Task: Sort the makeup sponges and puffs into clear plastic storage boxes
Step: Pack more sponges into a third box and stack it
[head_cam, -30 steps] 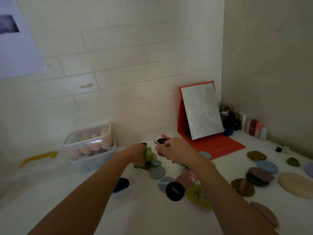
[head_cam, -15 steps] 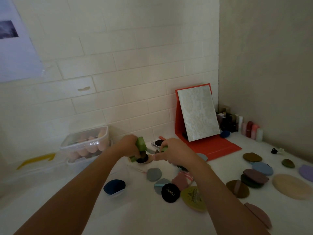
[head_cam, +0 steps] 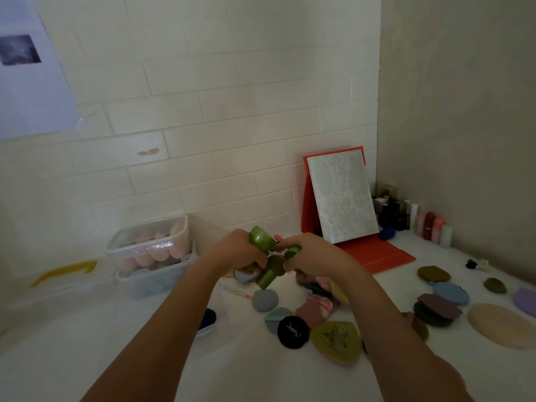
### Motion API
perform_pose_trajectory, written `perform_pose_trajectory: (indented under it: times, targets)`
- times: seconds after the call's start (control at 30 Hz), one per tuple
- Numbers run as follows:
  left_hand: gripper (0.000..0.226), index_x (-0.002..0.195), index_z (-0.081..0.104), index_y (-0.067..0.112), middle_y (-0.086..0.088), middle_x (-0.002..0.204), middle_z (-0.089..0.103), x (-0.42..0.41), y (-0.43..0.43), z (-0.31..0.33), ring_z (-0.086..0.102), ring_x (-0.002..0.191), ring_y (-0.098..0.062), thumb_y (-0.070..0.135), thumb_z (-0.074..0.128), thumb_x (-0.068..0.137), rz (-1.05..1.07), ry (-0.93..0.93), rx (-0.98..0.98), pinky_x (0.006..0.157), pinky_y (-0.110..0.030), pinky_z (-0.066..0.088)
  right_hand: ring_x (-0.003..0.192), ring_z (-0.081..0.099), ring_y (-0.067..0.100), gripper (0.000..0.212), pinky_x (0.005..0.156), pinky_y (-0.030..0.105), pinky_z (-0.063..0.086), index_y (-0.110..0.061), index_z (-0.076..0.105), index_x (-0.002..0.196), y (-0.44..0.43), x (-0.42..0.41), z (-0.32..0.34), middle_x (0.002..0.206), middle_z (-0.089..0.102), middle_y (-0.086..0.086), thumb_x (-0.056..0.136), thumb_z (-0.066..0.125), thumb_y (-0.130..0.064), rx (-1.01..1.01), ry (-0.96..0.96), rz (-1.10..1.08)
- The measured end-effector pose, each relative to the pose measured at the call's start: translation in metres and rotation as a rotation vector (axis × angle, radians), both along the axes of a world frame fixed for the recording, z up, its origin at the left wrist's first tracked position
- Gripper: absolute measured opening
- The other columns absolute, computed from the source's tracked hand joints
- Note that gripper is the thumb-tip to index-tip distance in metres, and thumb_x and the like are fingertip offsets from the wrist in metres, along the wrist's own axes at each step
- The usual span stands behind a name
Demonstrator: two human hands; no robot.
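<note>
Both hands meet above the table's middle: left hand (head_cam: 237, 250) clamps green sponges (head_cam: 262, 240), right hand (head_cam: 311, 253) pinches another, likely gathering one colour. Stacked boxes (head_cam: 150, 248) wait by the back wall; puffs (head_cam: 293, 331) lie scattered toward the right edge.

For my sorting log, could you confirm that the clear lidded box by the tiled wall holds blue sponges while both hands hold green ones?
Not quite: in the head view the clear lidded box holds peach-pink sponges, not blue. The left hand and right hand do hold green sponges.
</note>
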State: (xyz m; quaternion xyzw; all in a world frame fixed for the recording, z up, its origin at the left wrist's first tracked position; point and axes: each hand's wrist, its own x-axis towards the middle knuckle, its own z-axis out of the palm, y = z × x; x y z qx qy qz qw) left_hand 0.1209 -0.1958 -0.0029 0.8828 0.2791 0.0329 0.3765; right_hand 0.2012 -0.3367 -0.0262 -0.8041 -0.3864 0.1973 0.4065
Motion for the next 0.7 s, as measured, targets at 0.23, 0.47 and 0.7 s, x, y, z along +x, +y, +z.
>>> perform_pose_trajectory:
  times: [0.23, 0.47, 0.7]
  targets:
    - [0.016, 0.090, 0.064, 0.002, -0.013, 0.078, 0.066, 0.007, -0.020, -0.041, 0.065, 0.068, -0.019, -0.005, 0.065, 0.076, 0.142, -0.318, -0.451, 0.064, -0.025, 0.058, 0.060, 0.058, 0.018, 0.036, 0.054, 0.024, 0.051, -0.014, 0.064, 0.117, -0.007, 0.007, 0.000, 0.097, 0.059, 0.003, 0.085, 0.058, 0.002, 0.038, 0.109, -0.040]
    - [0.012, 0.076, 0.060, 0.006, -0.009, 0.067, 0.059, 0.023, -0.043, -0.072, 0.055, 0.055, -0.010, -0.003, 0.067, 0.079, 0.176, -0.724, -0.476, 0.051, -0.016, 0.047, 0.061, 0.060, 0.015, 0.020, 0.057, 0.024, 0.053, -0.015, 0.067, 0.100, -0.037, 0.029, 0.010, 0.087, 0.067, 0.008, 0.084, 0.062, -0.004, 0.194, 0.079, -0.184]
    - [0.030, 0.078, 0.051, 0.029, 0.008, 0.076, 0.058, 0.024, -0.047, -0.098, 0.053, 0.068, 0.000, 0.008, 0.072, 0.076, -0.012, -0.666, -0.086, 0.059, -0.006, 0.042, 0.067, 0.060, 0.013, 0.021, 0.055, 0.019, 0.048, -0.019, 0.067, 0.107, -0.058, 0.036, 0.016, 0.092, 0.065, 0.007, 0.088, 0.060, -0.010, 0.435, 0.173, -0.116]
